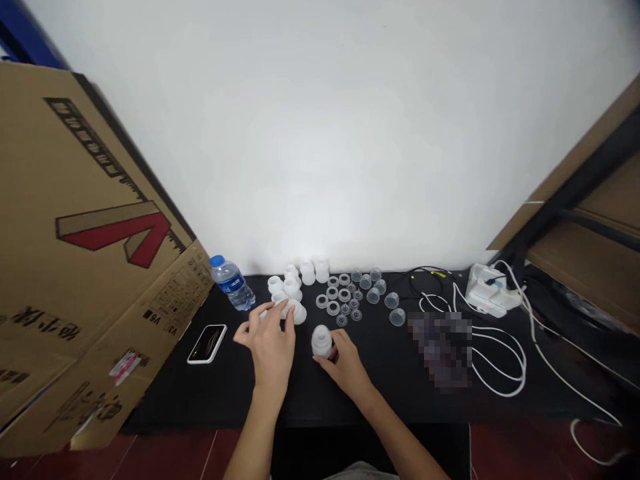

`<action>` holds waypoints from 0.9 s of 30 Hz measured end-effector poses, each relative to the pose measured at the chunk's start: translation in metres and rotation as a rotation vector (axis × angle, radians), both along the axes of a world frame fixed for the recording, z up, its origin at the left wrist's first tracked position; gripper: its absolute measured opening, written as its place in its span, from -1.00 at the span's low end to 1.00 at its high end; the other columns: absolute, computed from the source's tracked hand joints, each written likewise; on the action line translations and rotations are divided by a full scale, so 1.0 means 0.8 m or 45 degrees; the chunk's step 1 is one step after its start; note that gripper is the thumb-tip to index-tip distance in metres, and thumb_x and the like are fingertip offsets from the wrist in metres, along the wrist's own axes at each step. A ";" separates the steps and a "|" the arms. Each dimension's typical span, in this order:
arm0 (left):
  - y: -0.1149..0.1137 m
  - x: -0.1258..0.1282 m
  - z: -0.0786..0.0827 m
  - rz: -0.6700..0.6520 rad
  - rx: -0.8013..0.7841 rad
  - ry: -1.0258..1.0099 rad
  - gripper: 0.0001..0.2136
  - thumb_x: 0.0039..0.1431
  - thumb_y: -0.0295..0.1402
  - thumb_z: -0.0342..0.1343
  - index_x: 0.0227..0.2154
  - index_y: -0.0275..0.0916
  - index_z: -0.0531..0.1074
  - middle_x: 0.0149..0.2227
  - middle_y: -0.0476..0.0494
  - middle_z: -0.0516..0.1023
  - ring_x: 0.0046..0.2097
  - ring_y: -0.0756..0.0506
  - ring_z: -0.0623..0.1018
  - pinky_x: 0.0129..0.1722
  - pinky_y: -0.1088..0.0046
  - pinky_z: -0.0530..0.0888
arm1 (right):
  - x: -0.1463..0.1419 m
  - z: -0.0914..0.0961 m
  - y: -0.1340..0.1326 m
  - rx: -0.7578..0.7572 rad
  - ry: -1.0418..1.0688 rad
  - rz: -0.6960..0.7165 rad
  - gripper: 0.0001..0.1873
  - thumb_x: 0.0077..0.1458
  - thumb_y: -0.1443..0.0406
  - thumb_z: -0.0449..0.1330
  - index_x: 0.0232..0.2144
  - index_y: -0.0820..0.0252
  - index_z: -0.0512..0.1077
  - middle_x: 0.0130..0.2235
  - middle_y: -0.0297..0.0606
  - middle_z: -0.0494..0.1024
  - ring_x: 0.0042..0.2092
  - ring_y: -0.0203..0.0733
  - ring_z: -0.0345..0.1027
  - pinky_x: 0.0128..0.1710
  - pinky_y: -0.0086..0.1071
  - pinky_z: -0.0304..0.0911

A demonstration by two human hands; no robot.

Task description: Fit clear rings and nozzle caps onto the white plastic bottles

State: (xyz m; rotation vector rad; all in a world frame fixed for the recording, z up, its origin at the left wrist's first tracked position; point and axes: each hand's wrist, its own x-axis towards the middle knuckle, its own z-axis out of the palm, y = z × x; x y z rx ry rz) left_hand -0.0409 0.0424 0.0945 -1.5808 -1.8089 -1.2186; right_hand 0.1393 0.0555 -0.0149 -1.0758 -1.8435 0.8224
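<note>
On the black table my left hand reaches forward, its fingertips closing on a small white plastic bottle part at the front of a cluster of similar white pieces. My right hand is wrapped round a small translucent white bottle that stands on the table. Beyond the hands lie several white rings and several small clear caps.
A large cardboard box stands at the left. A water bottle lies beside it and a phone lies flat near my left hand. White cables and a white charger block occupy the right. The wall is close behind.
</note>
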 end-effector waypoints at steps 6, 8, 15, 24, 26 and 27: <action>-0.015 0.040 0.024 -0.293 0.452 -0.198 -0.81 0.29 -0.41 0.40 -0.07 -0.19 0.62 -0.14 -0.14 0.78 -0.10 -0.20 0.76 0.35 -0.12 0.38 | -0.031 -0.010 -0.002 -0.119 0.083 0.085 -0.23 -0.02 0.41 0.52 0.22 0.02 0.43 0.07 -0.24 0.53 -0.29 -0.24 0.48 -0.19 -0.29 0.53; -0.023 0.059 0.013 -0.433 0.450 -0.326 -0.74 0.29 -0.43 0.40 0.00 -0.21 0.57 -0.10 -0.13 0.77 -0.11 -0.20 0.78 0.37 -0.19 0.43 | -0.010 -0.012 0.000 -0.089 0.083 0.055 -0.25 0.02 0.42 0.45 0.25 0.04 0.41 0.04 -0.25 0.54 -0.33 -0.27 0.46 -0.25 -0.33 0.51; -0.034 0.100 -0.073 -0.697 0.062 -0.552 -0.73 0.41 -0.36 0.29 0.11 -0.19 0.51 0.00 -0.21 0.75 0.12 -0.29 0.74 0.01 0.09 0.76 | 0.135 0.015 0.044 0.310 -0.264 -0.787 -0.61 0.38 0.31 0.11 0.20 0.17 0.45 0.17 0.04 0.52 -0.09 0.00 0.58 -0.21 -0.19 0.54; -0.038 0.124 -0.122 -0.906 -0.092 -0.464 -0.58 0.38 -0.47 0.24 0.25 -0.10 0.40 0.18 -0.29 0.60 0.22 -0.27 0.64 0.20 0.03 0.65 | 0.146 -0.005 0.013 0.401 -0.684 -0.661 -0.46 0.40 0.28 0.22 0.37 0.01 0.39 0.24 0.07 0.51 0.13 0.25 0.46 0.12 0.21 0.48; -0.038 0.128 -0.129 -0.925 -0.117 -0.461 -0.52 0.38 -0.47 0.25 0.29 -0.07 0.35 0.23 -0.31 0.56 0.25 -0.28 0.62 0.21 0.01 0.64 | 0.143 -0.005 -0.004 0.347 -0.631 -0.589 -0.45 0.42 0.28 0.23 0.40 -0.06 0.38 0.20 0.03 0.53 0.13 0.23 0.45 0.15 0.23 0.46; -0.038 0.129 -0.133 -0.935 -0.128 -0.459 -0.50 0.39 -0.47 0.25 0.31 -0.06 0.32 0.26 -0.32 0.54 0.27 -0.28 0.61 0.21 0.01 0.64 | 0.142 -0.003 -0.010 0.311 -0.571 -0.544 -0.47 0.43 0.28 0.21 0.39 -0.09 0.40 0.16 0.00 0.55 0.12 0.21 0.46 0.15 0.21 0.47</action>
